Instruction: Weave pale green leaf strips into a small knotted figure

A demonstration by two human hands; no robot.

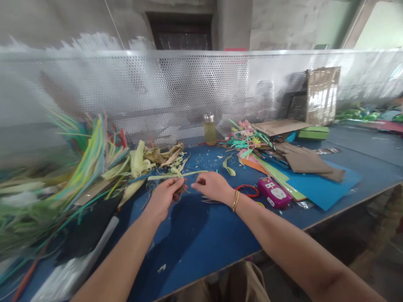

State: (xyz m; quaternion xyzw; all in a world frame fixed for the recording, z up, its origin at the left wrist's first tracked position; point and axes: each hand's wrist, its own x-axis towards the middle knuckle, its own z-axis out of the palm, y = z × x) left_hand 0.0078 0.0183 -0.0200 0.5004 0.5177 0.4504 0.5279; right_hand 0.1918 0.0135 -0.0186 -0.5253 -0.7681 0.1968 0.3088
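My left hand pinches a narrow pale-green strip, which looks like corn husk, between thumb and finger. The strip lies nearly level, and its far end reaches behind my right hand. That hand, with a gold bracelet at the wrist, has its fingers curled together; what is in them, if anything, cannot be made out. Below it lie scissors with red handles, the blades partly under the hand. Just beyond my left hand is a heap of dry corn husks.
Bundled coloured strips fill the left side. A capped bottle stands by the perforated metal screen. At right are a purple box, blue paper sheets, cardboard pieces and paper flowers. The blue table ends near my body.
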